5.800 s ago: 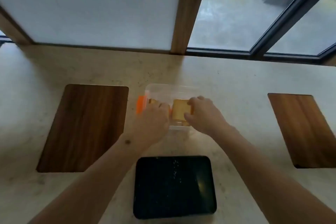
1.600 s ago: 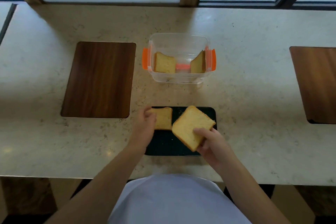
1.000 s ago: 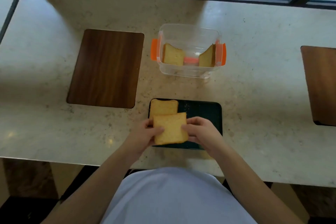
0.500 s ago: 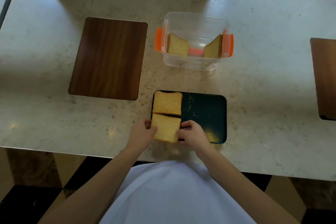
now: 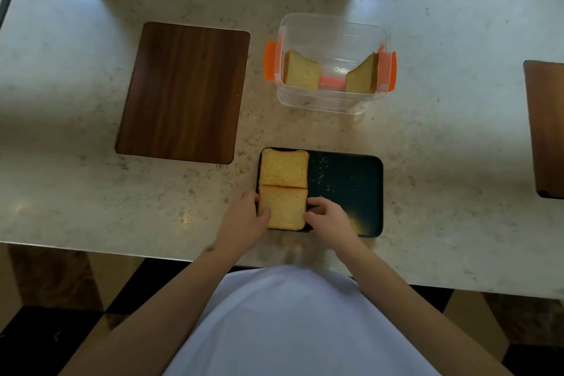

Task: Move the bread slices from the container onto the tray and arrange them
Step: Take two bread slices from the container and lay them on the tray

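A dark tray (image 5: 348, 192) lies near the counter's front edge. Two bread slices lie flat on its left side: the far slice (image 5: 283, 172) and, touching it, the near slice (image 5: 283, 207). My left hand (image 5: 244, 220) presses the near slice's left edge, thumb on top. My right hand (image 5: 328, 218) touches its right edge with the fingertips. Behind the tray stands a clear container (image 5: 332, 101) with orange clips. One slice (image 5: 300, 73) leans on its left wall, another slice (image 5: 361, 76) on its right wall.
A wooden board (image 5: 183, 91) lies to the left of the container, and a second wooden board (image 5: 546, 128) lies at the right edge of view. Crumbs speckle the tray's bare right half. The counter's front edge runs just below my hands.
The near slice has been lowered flat onto the tray against the far slice. Both hands have stayed at its edges. My view has tilted further down.
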A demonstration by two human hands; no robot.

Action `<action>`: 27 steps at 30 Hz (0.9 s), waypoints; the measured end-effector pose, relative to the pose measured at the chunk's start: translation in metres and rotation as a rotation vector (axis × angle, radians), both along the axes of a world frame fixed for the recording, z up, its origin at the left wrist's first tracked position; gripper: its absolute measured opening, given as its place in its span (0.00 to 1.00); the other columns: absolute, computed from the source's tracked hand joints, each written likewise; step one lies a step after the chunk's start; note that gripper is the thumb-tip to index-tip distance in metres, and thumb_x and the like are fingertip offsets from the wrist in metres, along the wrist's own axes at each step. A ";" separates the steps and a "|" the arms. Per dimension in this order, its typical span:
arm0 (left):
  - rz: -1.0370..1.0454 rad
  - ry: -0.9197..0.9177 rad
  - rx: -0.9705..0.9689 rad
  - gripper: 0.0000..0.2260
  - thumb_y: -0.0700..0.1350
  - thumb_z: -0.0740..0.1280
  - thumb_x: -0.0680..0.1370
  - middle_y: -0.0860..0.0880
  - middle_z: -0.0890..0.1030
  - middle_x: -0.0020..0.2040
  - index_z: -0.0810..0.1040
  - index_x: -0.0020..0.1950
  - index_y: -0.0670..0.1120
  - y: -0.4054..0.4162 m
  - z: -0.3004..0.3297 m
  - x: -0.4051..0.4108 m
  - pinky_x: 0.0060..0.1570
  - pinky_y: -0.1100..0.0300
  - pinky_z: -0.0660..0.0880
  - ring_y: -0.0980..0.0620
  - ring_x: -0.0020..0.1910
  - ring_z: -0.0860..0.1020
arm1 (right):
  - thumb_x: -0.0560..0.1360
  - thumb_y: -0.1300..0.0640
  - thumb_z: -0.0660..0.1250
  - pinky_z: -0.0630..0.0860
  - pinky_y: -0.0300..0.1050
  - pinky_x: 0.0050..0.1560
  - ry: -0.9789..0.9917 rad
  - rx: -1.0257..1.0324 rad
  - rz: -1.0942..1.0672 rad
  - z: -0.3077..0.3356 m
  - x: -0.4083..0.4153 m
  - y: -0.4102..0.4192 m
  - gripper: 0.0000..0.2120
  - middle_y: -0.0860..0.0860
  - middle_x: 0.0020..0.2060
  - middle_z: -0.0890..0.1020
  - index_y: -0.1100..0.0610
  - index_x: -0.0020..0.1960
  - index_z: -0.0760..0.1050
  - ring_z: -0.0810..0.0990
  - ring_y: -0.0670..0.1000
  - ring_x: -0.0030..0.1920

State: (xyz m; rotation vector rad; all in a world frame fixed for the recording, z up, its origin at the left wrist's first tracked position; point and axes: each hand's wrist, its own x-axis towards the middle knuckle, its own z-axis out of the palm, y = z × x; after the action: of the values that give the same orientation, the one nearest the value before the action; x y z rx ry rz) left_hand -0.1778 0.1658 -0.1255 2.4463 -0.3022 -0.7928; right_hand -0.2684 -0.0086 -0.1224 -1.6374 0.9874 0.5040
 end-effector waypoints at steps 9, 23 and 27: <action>0.027 0.029 0.070 0.07 0.46 0.70 0.76 0.51 0.76 0.33 0.76 0.40 0.46 -0.007 -0.005 0.027 0.29 0.60 0.66 0.53 0.33 0.75 | 0.78 0.57 0.66 0.82 0.46 0.43 0.059 -0.166 0.206 0.004 0.014 -0.002 0.15 0.49 0.47 0.82 0.53 0.65 0.75 0.83 0.49 0.45; 0.283 0.243 -0.009 0.16 0.52 0.77 0.70 0.44 0.80 0.39 0.74 0.40 0.45 -0.015 -0.013 0.057 0.41 0.45 0.78 0.43 0.39 0.80 | 0.77 0.50 0.72 0.86 0.53 0.41 0.101 -0.161 0.043 -0.001 0.051 -0.018 0.10 0.54 0.44 0.83 0.55 0.51 0.77 0.85 0.52 0.41; 0.248 0.222 0.003 0.15 0.52 0.76 0.71 0.43 0.81 0.42 0.76 0.45 0.44 -0.017 -0.011 0.058 0.41 0.46 0.79 0.42 0.43 0.81 | 0.77 0.51 0.72 0.85 0.54 0.44 0.082 -0.169 0.053 -0.003 0.052 -0.017 0.08 0.54 0.43 0.84 0.56 0.49 0.78 0.86 0.52 0.41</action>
State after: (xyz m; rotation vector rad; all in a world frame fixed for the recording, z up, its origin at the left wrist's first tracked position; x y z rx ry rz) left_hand -0.1202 0.1493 -0.1361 2.3123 0.0852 -0.9417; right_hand -0.2163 -0.0257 -0.1259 -1.8094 1.0738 0.5390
